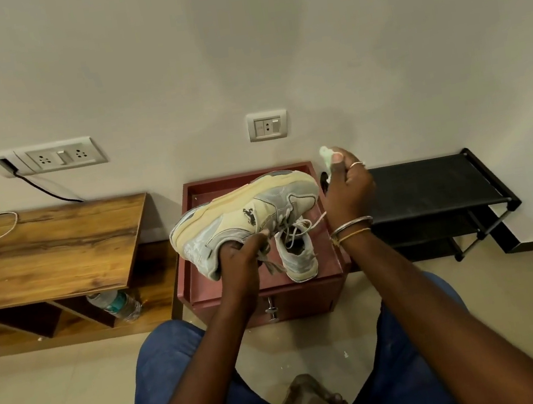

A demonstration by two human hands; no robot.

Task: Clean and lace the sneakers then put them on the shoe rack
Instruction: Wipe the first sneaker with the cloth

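Observation:
My left hand (pixel 240 254) grips a grey and cream sneaker (pixel 243 215) by its collar and holds it on its side, sole away from me, above the red cabinet (pixel 332 266). The second sneaker (pixel 297 256) stands on the cabinet top, toe toward me, with loose white laces (pixel 306 225). My right hand (pixel 345 186) is raised just right of the held sneaker's toe and pinches a small white wipe (pixel 326 154) between thumb and fingers. The black shoe rack (pixel 428 184) stands to the right against the wall.
A low wooden table (pixel 47 251) stands at the left with a cable and a dark device on it. A plastic water bottle (pixel 116 304) lies in its lower shelf. My knees in blue jeans frame a dark object (pixel 310 402) on the floor.

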